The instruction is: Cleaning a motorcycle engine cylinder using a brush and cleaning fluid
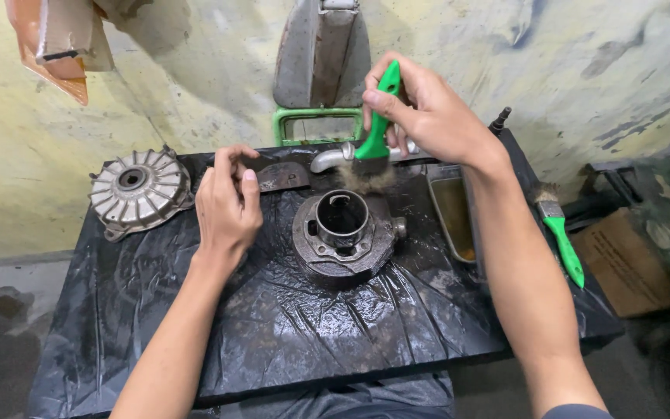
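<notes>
- While scrubbing cylinder (343, 231) mid-table on black plastic (288, 326): right hand (428, 112) clamped on green brush (376, 132), bristles at far rim.
- Left hand (228, 206) loosely curled, empty, beside it.
- Next probably: working around bore, steadying cylinder.

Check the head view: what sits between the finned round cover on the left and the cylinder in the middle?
The left hand hovers between the finned cover and the cylinder; beneath it only wet black plastic sheet shows. Head view.
</notes>
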